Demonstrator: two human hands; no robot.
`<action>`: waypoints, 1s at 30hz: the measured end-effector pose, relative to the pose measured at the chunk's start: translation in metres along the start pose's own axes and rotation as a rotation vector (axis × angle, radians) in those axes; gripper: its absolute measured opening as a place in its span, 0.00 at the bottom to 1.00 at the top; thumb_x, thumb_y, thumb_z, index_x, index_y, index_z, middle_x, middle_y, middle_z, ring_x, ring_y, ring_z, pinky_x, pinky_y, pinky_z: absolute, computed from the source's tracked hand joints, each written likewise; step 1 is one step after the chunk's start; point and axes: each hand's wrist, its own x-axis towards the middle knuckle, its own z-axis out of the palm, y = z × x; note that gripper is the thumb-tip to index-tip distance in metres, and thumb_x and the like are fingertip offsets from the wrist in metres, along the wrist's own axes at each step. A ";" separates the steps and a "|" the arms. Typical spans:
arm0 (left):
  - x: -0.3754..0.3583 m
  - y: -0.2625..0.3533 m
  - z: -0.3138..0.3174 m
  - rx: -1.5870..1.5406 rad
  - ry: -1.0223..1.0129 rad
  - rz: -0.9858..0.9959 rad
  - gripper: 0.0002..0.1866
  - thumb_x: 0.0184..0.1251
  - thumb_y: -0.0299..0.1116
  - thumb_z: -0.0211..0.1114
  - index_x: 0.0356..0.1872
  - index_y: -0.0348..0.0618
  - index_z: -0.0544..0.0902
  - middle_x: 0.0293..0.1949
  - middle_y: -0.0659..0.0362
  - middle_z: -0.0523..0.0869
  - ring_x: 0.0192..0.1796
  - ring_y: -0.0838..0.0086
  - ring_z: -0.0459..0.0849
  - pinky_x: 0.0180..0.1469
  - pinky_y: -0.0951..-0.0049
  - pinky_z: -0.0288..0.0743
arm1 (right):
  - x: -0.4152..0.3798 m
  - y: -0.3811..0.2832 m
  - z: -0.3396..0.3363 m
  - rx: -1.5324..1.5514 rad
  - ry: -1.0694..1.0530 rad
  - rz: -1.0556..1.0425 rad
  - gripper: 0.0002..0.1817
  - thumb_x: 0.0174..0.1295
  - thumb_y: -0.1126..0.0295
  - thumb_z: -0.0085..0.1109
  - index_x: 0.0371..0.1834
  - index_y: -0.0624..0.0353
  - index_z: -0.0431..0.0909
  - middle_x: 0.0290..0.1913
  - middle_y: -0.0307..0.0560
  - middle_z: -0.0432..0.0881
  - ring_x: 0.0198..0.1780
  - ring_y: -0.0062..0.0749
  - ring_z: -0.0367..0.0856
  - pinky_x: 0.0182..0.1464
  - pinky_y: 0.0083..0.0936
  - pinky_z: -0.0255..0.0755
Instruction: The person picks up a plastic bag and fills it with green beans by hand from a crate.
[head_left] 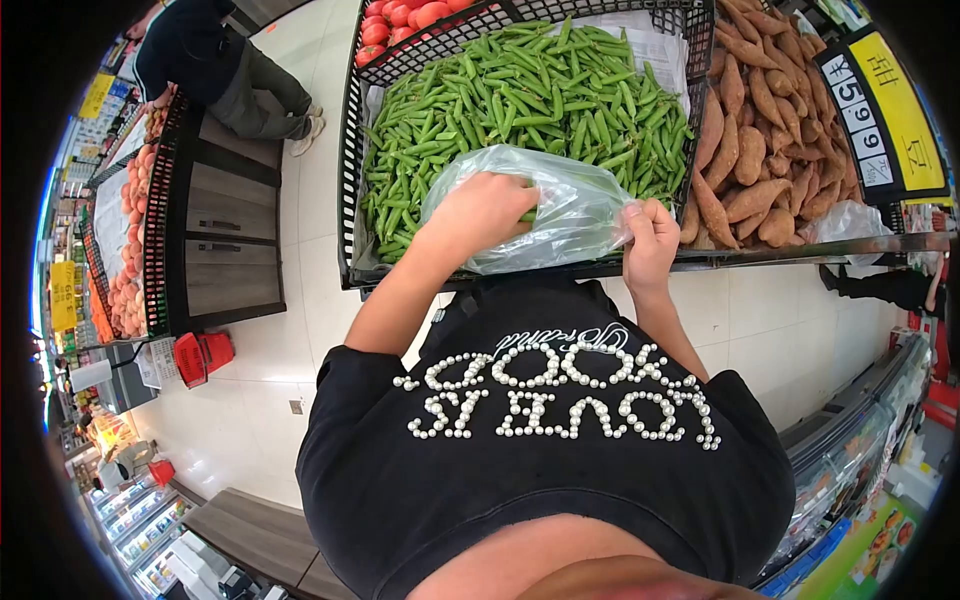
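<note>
A clear plastic bag [575, 215] lies over the front of the green pea pods [530, 90], which fill a black crate [350, 190]. At the bag's right edge, my right hand [650, 235] pinches the plastic between thumb and fingers. My left hand [485, 215] is at the bag's left part, its fingers curled at the opening near a few pods. Whether those fingers hold anything is hidden by the hand and plastic.
Sweet potatoes [760, 150] lie right of the crate, beside a price sign [885, 115]. Tomatoes [400, 20] are behind the pods. At the upper left, a person [230, 70] stands beside another produce stand [215, 220]. A red basket [203, 357] sits lower left.
</note>
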 end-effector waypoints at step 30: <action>-0.023 0.021 -0.048 -0.108 0.000 -0.048 0.22 0.51 0.29 0.70 0.51 0.50 0.81 0.36 0.54 0.86 0.36 0.55 0.85 0.40 0.60 0.78 | -0.001 0.015 -0.009 0.043 -0.019 0.040 0.17 0.67 0.78 0.52 0.20 0.53 0.61 0.23 0.31 0.67 0.24 0.13 0.60 0.28 0.16 0.56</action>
